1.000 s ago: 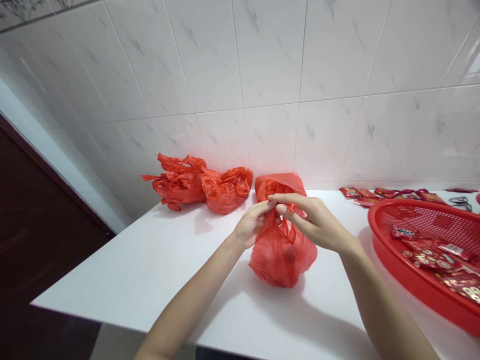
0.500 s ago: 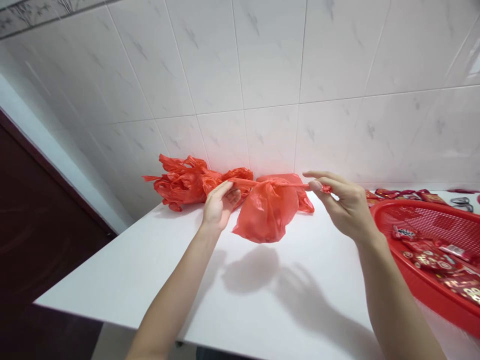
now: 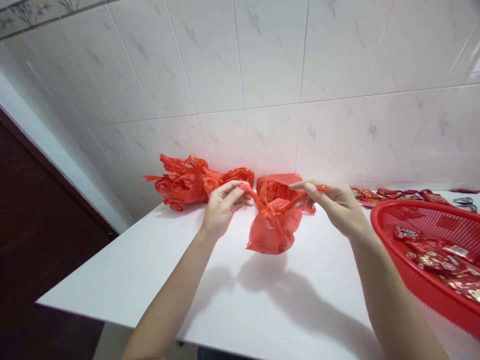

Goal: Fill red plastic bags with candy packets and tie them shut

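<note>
A small red plastic bag [image 3: 273, 231] hangs between my hands, a little above the white table [image 3: 240, 310]. Its top is gathered and twisted, and the filled part bulges below. My left hand [image 3: 225, 204] pinches one handle of the bag between thumb and fingers. On the other side, my right hand [image 3: 330, 202] grips the opposite handle, with a bit of it poking out by the thumb. What the bag holds is hidden by the plastic. Just behind it lies another red plastic bag [image 3: 279, 179] against the wall.
More crumpled red plastic bags [image 3: 182, 182] lie at the back left against the tiled wall [image 3: 270, 135]. A red plastic basket [image 3: 378, 215] with red packets [image 3: 435, 260] inside stands at the right. Further red packets [image 3: 397, 194] and a grey metal item [image 3: 465, 202] lie behind it.
The bag has dropped slightly and shifted right. Its handles, stretched out level before, now slope up from the knotted top in a V, and my hands are closer together.
</note>
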Available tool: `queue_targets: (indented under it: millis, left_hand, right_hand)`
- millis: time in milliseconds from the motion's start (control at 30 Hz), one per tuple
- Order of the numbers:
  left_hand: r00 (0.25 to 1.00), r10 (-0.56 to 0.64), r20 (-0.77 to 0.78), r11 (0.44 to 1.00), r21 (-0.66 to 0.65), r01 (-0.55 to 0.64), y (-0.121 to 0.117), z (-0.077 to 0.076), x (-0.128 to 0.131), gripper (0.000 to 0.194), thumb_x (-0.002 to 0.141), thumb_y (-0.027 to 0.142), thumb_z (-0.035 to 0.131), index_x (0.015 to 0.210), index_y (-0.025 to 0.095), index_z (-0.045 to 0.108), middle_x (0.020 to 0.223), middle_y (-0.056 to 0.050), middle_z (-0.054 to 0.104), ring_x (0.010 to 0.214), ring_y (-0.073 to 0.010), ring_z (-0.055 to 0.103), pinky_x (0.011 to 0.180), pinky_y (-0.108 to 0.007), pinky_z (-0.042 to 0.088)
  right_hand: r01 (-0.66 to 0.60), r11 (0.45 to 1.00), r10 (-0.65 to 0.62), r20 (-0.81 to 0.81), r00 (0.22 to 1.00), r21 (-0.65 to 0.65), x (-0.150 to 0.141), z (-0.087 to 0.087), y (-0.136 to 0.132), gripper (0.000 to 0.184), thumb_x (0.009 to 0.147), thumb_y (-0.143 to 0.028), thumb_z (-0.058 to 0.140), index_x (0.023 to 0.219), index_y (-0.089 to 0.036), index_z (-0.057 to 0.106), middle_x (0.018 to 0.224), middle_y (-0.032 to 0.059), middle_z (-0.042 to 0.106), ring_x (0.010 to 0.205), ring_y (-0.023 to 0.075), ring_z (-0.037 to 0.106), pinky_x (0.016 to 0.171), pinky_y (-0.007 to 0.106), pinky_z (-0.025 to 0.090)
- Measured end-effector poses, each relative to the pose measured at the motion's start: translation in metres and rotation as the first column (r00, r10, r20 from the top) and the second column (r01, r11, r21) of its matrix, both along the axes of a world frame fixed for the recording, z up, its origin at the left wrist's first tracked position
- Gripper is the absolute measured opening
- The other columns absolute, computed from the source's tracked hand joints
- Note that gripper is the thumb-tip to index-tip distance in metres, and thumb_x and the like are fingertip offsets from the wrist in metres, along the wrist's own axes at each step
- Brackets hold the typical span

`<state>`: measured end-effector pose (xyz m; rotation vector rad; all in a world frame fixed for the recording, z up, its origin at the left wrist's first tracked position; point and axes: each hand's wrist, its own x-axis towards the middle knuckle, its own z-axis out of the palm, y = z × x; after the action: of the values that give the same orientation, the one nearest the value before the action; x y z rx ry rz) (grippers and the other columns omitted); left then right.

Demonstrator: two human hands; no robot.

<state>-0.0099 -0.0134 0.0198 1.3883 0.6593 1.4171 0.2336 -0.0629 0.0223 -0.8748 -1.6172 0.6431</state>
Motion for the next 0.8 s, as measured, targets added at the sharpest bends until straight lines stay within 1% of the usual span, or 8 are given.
queue_targets:
  millis: [133, 267, 367, 433, 500, 600, 667, 800]
  left_hand:
    - [0.985, -0.098, -0.141, 0.986, 0.117, 0.115, -0.016, 0.006, 0.021, 0.027, 0.077, 0.042, 0.081, 0.087, 0.018, 0.074, 0.082, -0.004, 0.073, 0.072, -0.018, 0.072, 0.075, -0.034, 0.061]
    - [0.981, -0.122, -0.151, 0.972, 0.183, 0.149, -0.023, -0.008, 0.03, 0.029, 0.08, 0.036, 0.08, 0.102, 0.02, 0.072, 0.1, -0.008, 0.074, 0.095, -0.022, 0.072, 0.086, -0.037, 0.059]
    - [0.978, -0.129, -0.165, 0.962, 0.217, 0.164, -0.029, -0.024, 0.034, 0.06, 0.073, 0.032, 0.085, 0.128, 0.026, 0.061, 0.125, -0.011, 0.067, 0.117, -0.0261, 0.065, 0.097, -0.04, 0.055]
    - [0.966, -0.141, -0.218, 0.96, 0.208, 0.187, -0.032, -0.033, 0.038, 0.075, 0.068, 0.029, 0.089, 0.135, 0.029, 0.055, 0.127, -0.01, 0.064, 0.119, -0.027, 0.062, 0.096, -0.04, 0.054]
    - [0.946, -0.178, -0.271, 0.964, 0.144, 0.223, -0.035, -0.041, 0.044, 0.061, 0.069, 0.027, 0.087, 0.124, 0.026, 0.06, 0.109, -0.006, 0.066, 0.103, -0.0243, 0.064, 0.087, -0.037, 0.055]
    - [0.921, -0.234, -0.313, 0.97, -0.005, 0.245, -0.038, -0.053, 0.053, 0.021, 0.077, 0.027, 0.078, 0.085, 0.019, 0.06, 0.077, 0.0, 0.057, 0.075, -0.0168, 0.058, 0.07, -0.031, 0.05]
    - [0.924, -0.231, -0.305, 0.973, -0.055, 0.225, -0.039, -0.06, 0.057, 0.026, 0.08, 0.028, 0.074, 0.072, 0.019, 0.052, 0.072, 0.001, 0.051, 0.07, -0.0147, 0.051, 0.068, -0.03, 0.046]
    - [0.932, -0.225, -0.285, 0.974, -0.046, 0.221, -0.041, -0.069, 0.058, 0.029, 0.082, 0.036, 0.071, 0.072, 0.018, 0.05, 0.081, -0.002, 0.054, 0.075, -0.015, 0.049, 0.072, -0.03, 0.043]
  right_hand:
    - [-0.237, 0.966, 0.235, -0.032, 0.971, -0.104, -0.021, -0.004, -0.001, 0.043, 0.094, -0.058, 0.061, 0.098, -0.019, 0.078, 0.077, 0.0059, 0.073, 0.062, 0.0161, 0.066, 0.056, 0.026, 0.051]
    - [-0.331, 0.929, 0.317, -0.108, 0.942, -0.164, -0.027, -0.008, 0.002, 0.042, 0.093, -0.056, 0.063, 0.083, -0.017, 0.076, 0.065, 0.0045, 0.069, 0.057, 0.0158, 0.065, 0.054, 0.026, 0.051]
    - [-0.337, 0.924, 0.308, -0.172, 0.936, -0.179, -0.027, -0.009, 0.004, 0.043, 0.091, -0.056, 0.066, 0.075, -0.016, 0.072, 0.067, 0.0054, 0.07, 0.059, 0.016, 0.065, 0.059, 0.029, 0.055]
    - [-0.353, 0.919, 0.322, -0.187, 0.928, -0.172, -0.029, -0.009, 0.004, 0.041, 0.091, -0.054, 0.067, 0.075, -0.016, 0.071, 0.069, 0.0051, 0.07, 0.061, 0.0156, 0.065, 0.063, 0.029, 0.055]
    - [-0.364, 0.918, 0.339, -0.164, 0.927, -0.16, -0.032, -0.009, 0.002, 0.041, 0.092, -0.052, 0.067, 0.073, -0.017, 0.07, 0.068, 0.0044, 0.069, 0.062, 0.0151, 0.065, 0.064, 0.028, 0.055]
    - [-0.351, 0.924, 0.336, -0.112, 0.935, -0.155, -0.036, -0.01, -0.002, 0.044, 0.093, -0.052, 0.066, 0.067, -0.016, 0.068, 0.064, 0.0036, 0.067, 0.06, 0.0141, 0.063, 0.06, 0.026, 0.052]
    - [-0.331, 0.932, 0.318, -0.107, 0.942, -0.148, -0.035, -0.01, -0.003, 0.045, 0.092, -0.053, 0.067, 0.067, -0.016, 0.067, 0.063, 0.003, 0.065, 0.058, 0.0135, 0.061, 0.057, 0.025, 0.05]
    - [-0.324, 0.936, 0.31, -0.114, 0.944, -0.137, -0.032, -0.009, -0.003, 0.045, 0.093, -0.052, 0.066, 0.067, -0.015, 0.067, 0.062, 0.0033, 0.064, 0.056, 0.014, 0.062, 0.053, 0.024, 0.049]
